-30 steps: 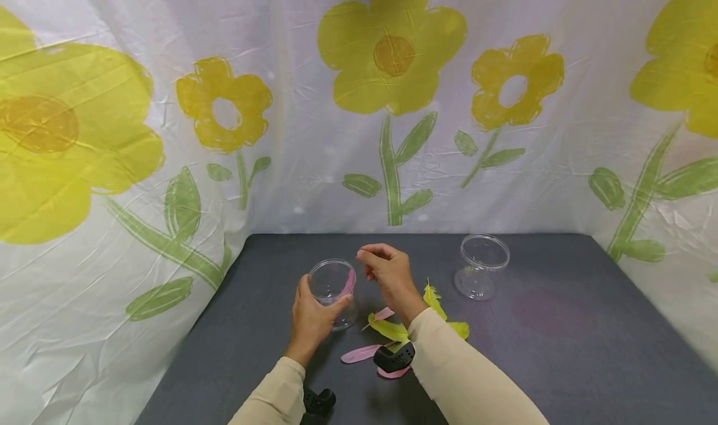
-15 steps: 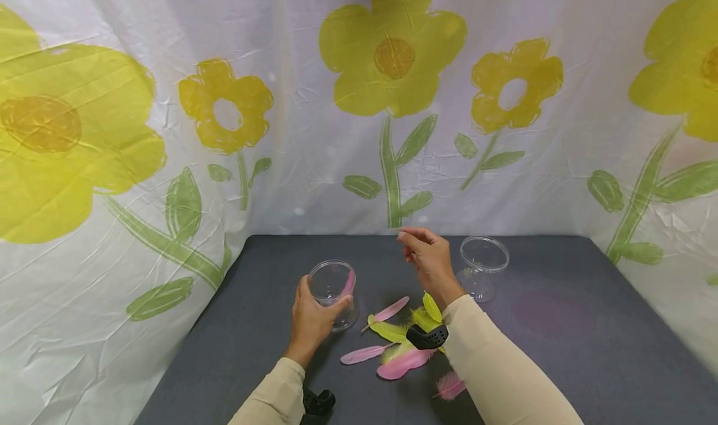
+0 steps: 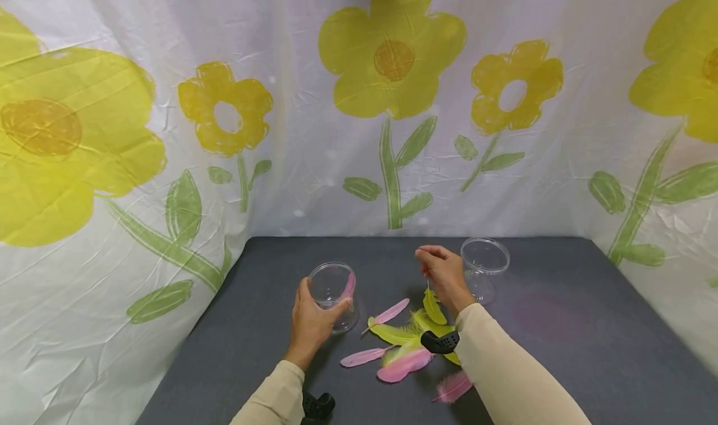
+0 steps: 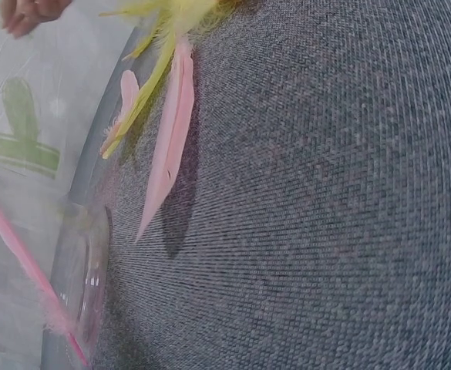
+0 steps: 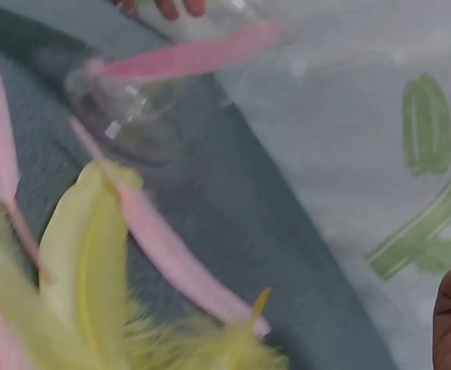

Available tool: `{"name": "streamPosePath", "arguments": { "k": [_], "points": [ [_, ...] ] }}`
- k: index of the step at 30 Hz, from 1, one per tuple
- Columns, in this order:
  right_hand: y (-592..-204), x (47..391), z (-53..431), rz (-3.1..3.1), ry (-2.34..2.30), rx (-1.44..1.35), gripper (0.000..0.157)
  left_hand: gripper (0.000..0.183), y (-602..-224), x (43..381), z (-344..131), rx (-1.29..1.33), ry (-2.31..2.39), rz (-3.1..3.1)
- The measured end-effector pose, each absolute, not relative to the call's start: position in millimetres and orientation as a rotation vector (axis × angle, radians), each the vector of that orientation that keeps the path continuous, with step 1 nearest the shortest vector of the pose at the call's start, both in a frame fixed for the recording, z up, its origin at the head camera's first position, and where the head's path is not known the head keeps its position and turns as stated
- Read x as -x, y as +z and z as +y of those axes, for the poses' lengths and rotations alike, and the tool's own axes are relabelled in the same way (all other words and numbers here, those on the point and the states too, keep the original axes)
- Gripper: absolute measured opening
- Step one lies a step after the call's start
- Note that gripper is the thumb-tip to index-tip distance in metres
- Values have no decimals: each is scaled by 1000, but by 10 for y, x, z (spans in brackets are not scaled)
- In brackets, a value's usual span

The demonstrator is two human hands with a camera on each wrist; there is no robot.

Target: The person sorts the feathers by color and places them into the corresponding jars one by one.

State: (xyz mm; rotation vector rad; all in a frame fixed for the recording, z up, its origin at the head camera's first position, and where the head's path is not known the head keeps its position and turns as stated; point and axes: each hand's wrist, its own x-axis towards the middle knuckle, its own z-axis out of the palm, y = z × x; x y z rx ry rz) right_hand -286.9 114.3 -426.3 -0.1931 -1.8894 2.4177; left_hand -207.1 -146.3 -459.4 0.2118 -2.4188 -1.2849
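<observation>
Head view: left hand (image 3: 313, 322) grips cup (image 3: 327, 283) containing pink feather (image 3: 349, 285); right hand (image 3: 445, 276), loosely curled, hangs near second cup (image 3: 485, 258).

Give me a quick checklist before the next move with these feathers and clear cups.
1. Left hand gripping the left cup: ok.
2. Pink feather inside that cup: ok.
3. Right hand free of feathers: ok, none shows in its fingers.
4. Loose feathers lying separately: not ok, several overlap on the table.
5. Right cup upright: ok.
6. Right cup in full view: not ok, the right hand partly hides it.
</observation>
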Motion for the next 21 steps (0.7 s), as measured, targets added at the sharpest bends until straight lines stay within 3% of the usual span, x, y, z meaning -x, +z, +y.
{"name": "streamPosePath", "arguments": {
  "k": [6,21],
  "points": [
    [-4445,2883,1178,-2066,2379,276,26,101,-4596,2075,-1460,-222,-1284,-2427],
    [-4735,2853,1122,-2324,2262,283,26,101,-4592,2061,-1456,-222,-1288,-2413]
  ]
}}
